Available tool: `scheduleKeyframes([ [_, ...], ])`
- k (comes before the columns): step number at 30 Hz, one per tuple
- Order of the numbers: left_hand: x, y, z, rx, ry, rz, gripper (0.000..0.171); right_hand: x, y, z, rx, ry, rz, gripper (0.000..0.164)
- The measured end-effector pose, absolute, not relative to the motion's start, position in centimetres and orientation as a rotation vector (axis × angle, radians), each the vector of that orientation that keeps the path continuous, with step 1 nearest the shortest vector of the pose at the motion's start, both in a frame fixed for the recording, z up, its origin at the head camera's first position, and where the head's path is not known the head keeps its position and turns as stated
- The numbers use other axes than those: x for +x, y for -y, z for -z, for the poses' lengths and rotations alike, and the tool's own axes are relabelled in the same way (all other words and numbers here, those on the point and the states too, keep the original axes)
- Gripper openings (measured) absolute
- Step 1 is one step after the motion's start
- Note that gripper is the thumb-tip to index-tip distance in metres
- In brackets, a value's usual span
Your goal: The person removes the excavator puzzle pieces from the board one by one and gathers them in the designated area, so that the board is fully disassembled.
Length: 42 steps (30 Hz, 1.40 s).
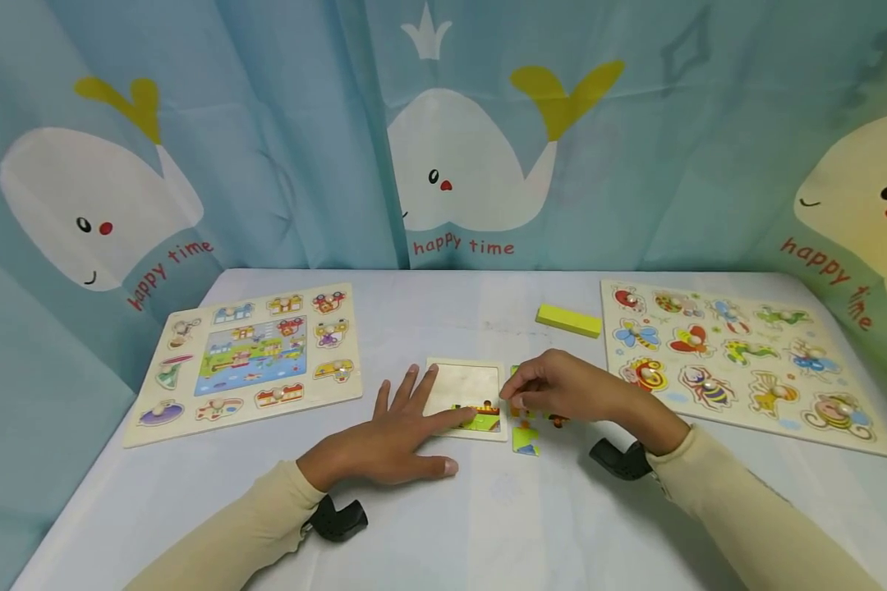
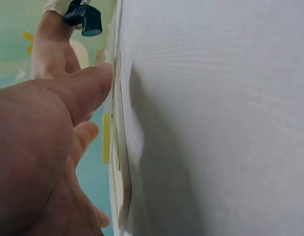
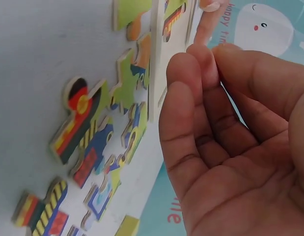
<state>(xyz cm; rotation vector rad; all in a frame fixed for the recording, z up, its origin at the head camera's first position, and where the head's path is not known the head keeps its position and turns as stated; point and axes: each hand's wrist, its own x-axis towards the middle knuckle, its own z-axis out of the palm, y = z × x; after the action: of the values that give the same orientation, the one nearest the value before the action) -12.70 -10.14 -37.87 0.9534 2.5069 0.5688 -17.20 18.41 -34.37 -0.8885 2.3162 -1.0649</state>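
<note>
A small wooden puzzle tray (image 1: 464,381) lies mid-table, with picture pieces (image 1: 482,421) along its lower part. My left hand (image 1: 402,433) lies with fingers spread at the tray's left side, its index fingertip touching those pieces; the thumb is over the tablecloth. At the tray's right edge, my right hand (image 1: 562,387) has curled fingers, thumb tip against the index fingertip. No piece shows between them. Under and beside it lie several loose puzzle pieces (image 1: 525,440), among them a red, black and yellow one (image 3: 80,115) in the right wrist view.
On the left is a pegged puzzle board (image 1: 247,406) with vehicles and toys; on the right, a larger insect puzzle board (image 1: 732,382). Behind the loose pieces sits a yellow-green block (image 1: 569,320). A blue whale-print curtain (image 1: 310,148) hangs behind the table.
</note>
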Motion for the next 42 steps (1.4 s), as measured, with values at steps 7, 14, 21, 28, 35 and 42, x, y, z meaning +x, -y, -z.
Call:
scheduleKeyframes([
  [7,-12.5,9.0,37.6,1.002,-2.509,-0.529,0.067,-17.7,-17.5,34.4,-0.923,-2.357,1.073,0.015],
  [14,-12.6,8.1,37.2,1.0,-2.508,-0.425,0.069,-18.1,-16.3,34.6,-0.968,-2.348,1.101,0.015],
  [21,-12.7,7.9,37.5,0.972,-2.481,-0.274,0.067,-18.2,-15.4,34.8,-0.961,-2.337,1.114,0.016],
  [28,-12.8,7.9,37.4,0.978,-2.471,-0.248,0.066,-18.0,-14.8,35.2,-0.938,-2.32,1.156,0.018],
  [35,-12.9,8.0,37.5,0.993,-2.465,-0.269,0.067,-17.9,-14.1,36.0,-0.901,-2.289,1.196,0.018],
  [42,-12.8,7.9,37.6,0.984,-2.455,-0.274,0.067,-17.7,-14.0,36.3,-0.888,-2.254,1.253,0.018],
])
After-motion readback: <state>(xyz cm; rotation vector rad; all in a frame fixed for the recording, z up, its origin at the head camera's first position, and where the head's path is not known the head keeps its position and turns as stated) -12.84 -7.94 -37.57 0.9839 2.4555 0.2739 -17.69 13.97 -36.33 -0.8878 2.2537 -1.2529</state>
